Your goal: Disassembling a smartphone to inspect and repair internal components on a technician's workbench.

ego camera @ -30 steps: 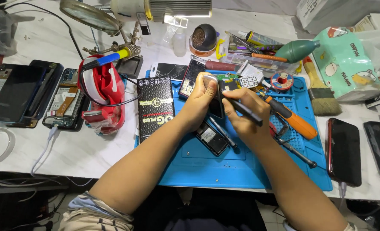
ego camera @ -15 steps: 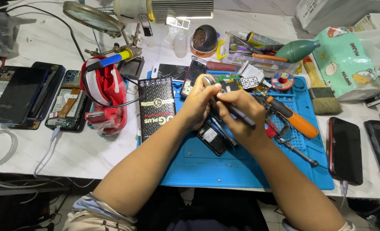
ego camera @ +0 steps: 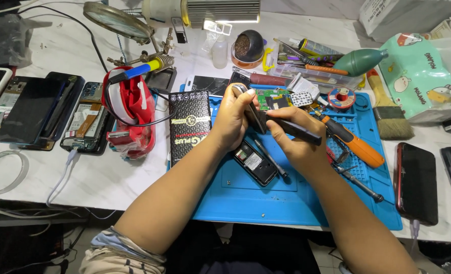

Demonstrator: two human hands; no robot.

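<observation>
A person's left hand (ego camera: 234,119) grips a small dark phone part (ego camera: 253,117) upright above a blue repair mat (ego camera: 266,203), fingers (ego camera: 240,91) curled shut around its top edge. The right hand (ego camera: 299,144) pinches a black pen-like tool (ego camera: 291,129), its tip touching the part's side just beside the left thumb. An opened phone (ego camera: 256,162) lies on the mat directly below both hands. An orange-handled screwdriver (ego camera: 352,144) rests to the right; a black box (ego camera: 190,127) lies left on the white worktop (ego camera: 83,172).
</observation>
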